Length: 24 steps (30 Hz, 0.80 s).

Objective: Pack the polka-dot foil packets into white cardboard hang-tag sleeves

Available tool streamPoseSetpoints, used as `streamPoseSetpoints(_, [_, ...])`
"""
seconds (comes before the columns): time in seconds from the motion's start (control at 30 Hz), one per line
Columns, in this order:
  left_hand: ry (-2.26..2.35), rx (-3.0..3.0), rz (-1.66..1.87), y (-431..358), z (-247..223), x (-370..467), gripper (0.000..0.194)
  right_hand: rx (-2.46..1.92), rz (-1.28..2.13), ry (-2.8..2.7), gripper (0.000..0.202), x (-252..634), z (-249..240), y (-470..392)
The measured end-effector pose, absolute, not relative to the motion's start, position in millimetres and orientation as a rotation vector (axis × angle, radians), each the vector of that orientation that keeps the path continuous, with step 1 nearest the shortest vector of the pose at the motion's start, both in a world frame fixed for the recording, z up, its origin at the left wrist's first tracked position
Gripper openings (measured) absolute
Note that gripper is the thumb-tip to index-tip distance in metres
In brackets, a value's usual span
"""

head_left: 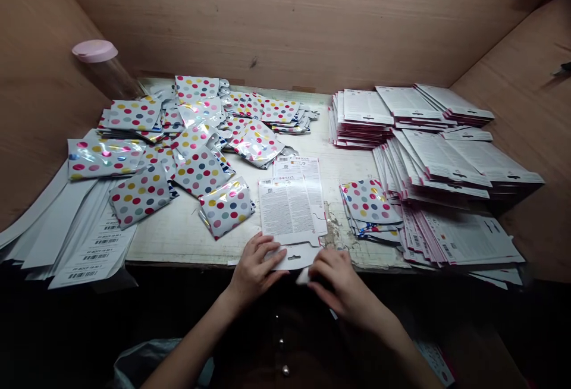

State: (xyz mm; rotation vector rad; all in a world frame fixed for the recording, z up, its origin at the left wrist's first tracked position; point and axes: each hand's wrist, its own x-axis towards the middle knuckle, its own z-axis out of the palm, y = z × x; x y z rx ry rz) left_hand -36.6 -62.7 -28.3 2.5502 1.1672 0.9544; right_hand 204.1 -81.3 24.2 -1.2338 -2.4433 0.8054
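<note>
Two white printed card packets (288, 207) overlap at the middle of the table's front edge, the nearer one with a hang slot in its flap. My left hand (259, 261) pinches the left side of that flap between thumb and fingers. Beside the flap's right end, my right hand (336, 276) is curled, with a small white piece (303, 277) between its fingers; what that piece is cannot be made out. Polka-dot foil pouches (196, 169) lie heaped beyond my left hand. A smaller pile of dotted pouches (370, 201) sits to the right.
Stacks of white cards with pink edges (455, 163) fill the right side. Barcode sheets (91, 252) hang over the front left edge. A clear bottle with a pink lid (95, 51) leans at the back left. Wooden panels (285, 20) enclose the table's back and sides.
</note>
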Motion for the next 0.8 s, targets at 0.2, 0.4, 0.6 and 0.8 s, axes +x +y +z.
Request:
streamPoseSetpoints(0.2, [1.454,2.314,0.862,-60.5,-17.0,-23.9,0.019,-1.195,0.638,-2.241,0.017,186.9,-11.5,-40.8])
streamPoseSetpoints(0.4, [2.076,2.075,0.765,-52.2,-14.2,-21.4,0.037,-1.458,0.297,-2.002,0.013,172.8,-26.0,-43.5])
streamPoseSetpoints(0.6, [1.743,1.767,0.627,-41.0,14.6,-23.9,0.035,-1.457,0.135,-2.165,0.036,161.8,-14.5,-61.9])
streamPoseSetpoints(0.8, [1.154,1.542,0.825,-57.1,63.0,-9.0,0.041,-1.172,-0.121,-2.038,0.049,200.5,39.0,-51.4])
